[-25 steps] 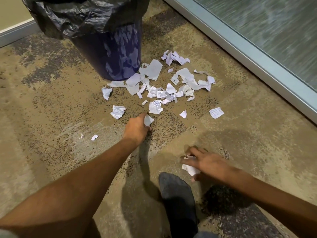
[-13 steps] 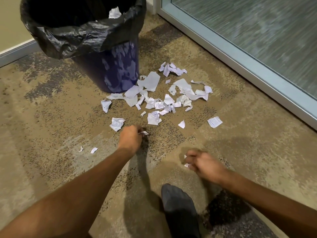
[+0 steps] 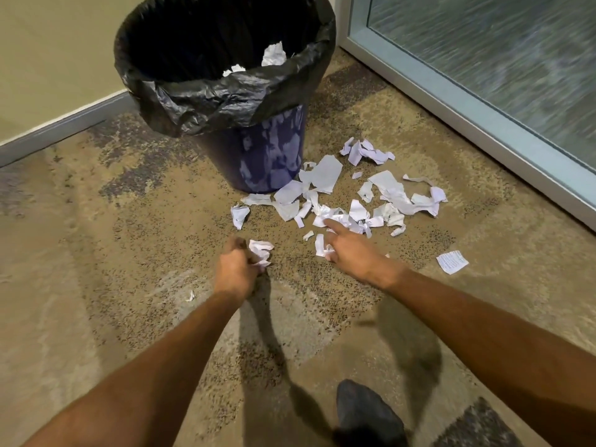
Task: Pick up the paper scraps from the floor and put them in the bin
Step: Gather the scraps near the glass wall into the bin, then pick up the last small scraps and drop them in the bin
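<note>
Gripping crumpled scrap (image 3: 260,250) w/ left hand (image 3: 234,269) | right hand (image 3: 350,248) pinching scrap, index finger pointing into paper scraps (image 3: 348,201) lying on floor (image 3: 96,253) beside bin (image 3: 225,91)

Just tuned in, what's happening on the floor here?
A person is gathering torn paper from the carpet. The left hand grips a crumpled wad of scraps. The right hand holds a scrap while reaching a finger into the main pile of scraps beside the bin. A few pieces already lie inside the bin; most remain on the floor.
</note>
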